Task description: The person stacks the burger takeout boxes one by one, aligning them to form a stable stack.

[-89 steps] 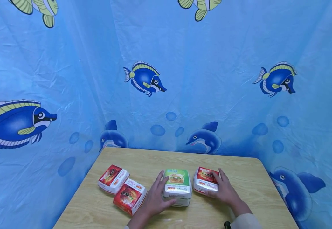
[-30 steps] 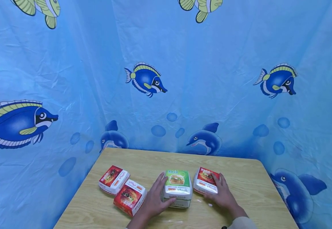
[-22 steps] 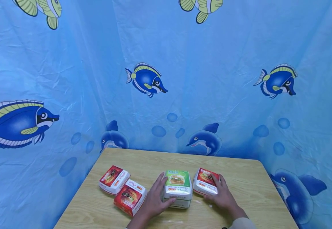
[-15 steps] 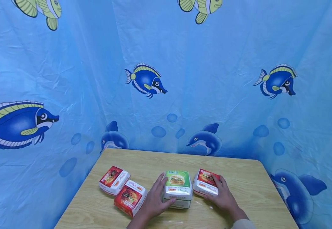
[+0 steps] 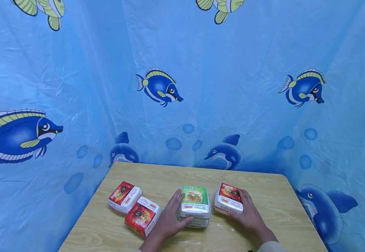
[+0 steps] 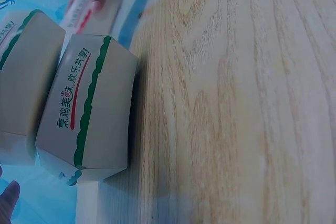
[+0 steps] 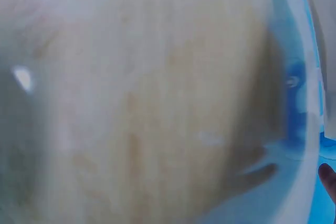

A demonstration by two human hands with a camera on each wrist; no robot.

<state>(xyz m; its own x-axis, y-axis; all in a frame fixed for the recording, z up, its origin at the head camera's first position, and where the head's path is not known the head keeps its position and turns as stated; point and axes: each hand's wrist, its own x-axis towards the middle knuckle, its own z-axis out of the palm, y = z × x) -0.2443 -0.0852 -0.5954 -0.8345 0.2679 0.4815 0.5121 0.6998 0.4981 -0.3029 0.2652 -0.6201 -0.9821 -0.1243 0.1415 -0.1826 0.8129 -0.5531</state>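
Beside a stack of two green-and-white burger boxes is my left hand. Its fingers lie straight along the stack's left side and its thumb sticks out before the front face. The left wrist view shows the lower burger box on the table, with a fingertip at the corner. To the right, my right hand holds a red-and-white burger box, thumb at the front and fingers over the right side. The right wrist view catches only the thumb and a blurred tabletop.
Two more red burger boxes, a far one and a near one, lie touching at the left. The wooden table has a rounded back right corner. A blue sea-print curtain hangs behind and at both sides.
The red burger box in my right hand has shifted slightly right and away, and my right hand has moved with it, fingers further onto its right side. My left hand has stayed beside the stack.
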